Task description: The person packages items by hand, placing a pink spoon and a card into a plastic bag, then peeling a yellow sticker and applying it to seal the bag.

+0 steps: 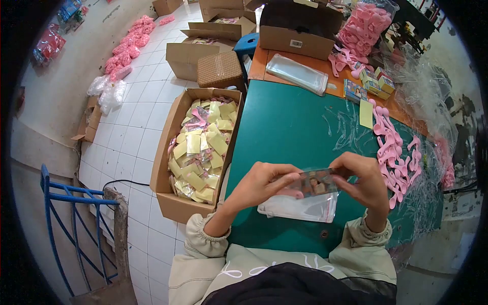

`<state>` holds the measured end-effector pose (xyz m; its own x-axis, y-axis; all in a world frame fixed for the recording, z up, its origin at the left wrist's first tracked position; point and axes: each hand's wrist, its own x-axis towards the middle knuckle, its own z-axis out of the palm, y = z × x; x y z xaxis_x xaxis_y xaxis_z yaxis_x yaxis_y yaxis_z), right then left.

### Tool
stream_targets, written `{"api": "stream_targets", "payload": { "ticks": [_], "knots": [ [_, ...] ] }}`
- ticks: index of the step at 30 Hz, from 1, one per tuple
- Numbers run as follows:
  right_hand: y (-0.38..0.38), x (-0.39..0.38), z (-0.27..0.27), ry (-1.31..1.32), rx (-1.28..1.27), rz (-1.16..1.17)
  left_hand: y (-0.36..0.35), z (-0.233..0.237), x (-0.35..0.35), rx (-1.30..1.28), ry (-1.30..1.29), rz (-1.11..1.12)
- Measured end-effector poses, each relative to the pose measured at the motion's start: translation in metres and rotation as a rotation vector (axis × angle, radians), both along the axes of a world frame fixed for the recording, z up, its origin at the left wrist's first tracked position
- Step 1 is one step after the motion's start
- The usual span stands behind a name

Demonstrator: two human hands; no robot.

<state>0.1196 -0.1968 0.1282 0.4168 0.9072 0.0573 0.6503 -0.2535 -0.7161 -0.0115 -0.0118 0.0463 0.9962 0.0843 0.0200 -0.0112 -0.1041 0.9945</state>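
Above the green tabletop, my left hand pinches the left end of a small clear plastic packet with a printed card in it. Something pink shows by my left fingertips, too blurred to name. My right hand grips the packet's other end, thumb and fingers closed. Just below both hands lies a stack of clear plastic bags. Pink plastic spoons are spread to the right of my right hand. A pale yellow card and a stack of printed cards lie farther back.
Left of the table stands a cardboard box full of packets with yellow cards. More clear bags, a brown carton and a bag of pink spoons sit at the back. Crumpled plastic film hangs along the right side.
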Motion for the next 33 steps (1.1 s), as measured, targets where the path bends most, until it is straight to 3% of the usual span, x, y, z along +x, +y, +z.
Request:
{"api": "stream_targets", "payload": {
  "ticks": [5,8,11,15,18,22,25,28,31,33],
  "knots": [
    [0.01,-0.001,-0.019,-0.039,-0.226,0.169,-0.011,0.009,0.0,0.096,-0.018,-0.089],
    [0.013,-0.003,-0.025,0.047,-0.053,0.191,-0.013,0.006,-0.002,0.152,-0.03,-0.057],
    [0.012,0.006,-0.03,0.029,-0.06,0.276,-0.007,0.005,-0.005,0.188,-0.014,-0.029],
    [0.006,0.016,-0.026,0.25,0.001,-0.019,0.028,-0.007,-0.017,0.179,0.007,-0.134],
    [0.009,0.023,-0.028,0.443,0.054,-0.117,0.034,-0.025,-0.027,-0.006,-0.094,-0.006],
    [0.017,0.017,-0.032,0.531,0.045,-0.114,0.03,-0.019,-0.028,-0.164,-0.033,0.038],
    [0.013,0.023,-0.041,0.583,-0.012,-0.132,0.028,-0.012,-0.025,-0.087,-0.007,0.009],
    [0.013,0.025,-0.035,0.305,-0.031,-0.064,0.027,-0.017,-0.022,-0.194,-0.028,-0.033],
    [0.015,0.027,-0.031,0.658,-0.008,-0.028,0.026,-0.021,-0.021,-0.188,-0.036,0.034],
    [0.009,0.034,-0.039,0.627,-0.014,-0.031,0.027,-0.018,-0.018,-0.149,-0.023,0.056]
  ]
}}
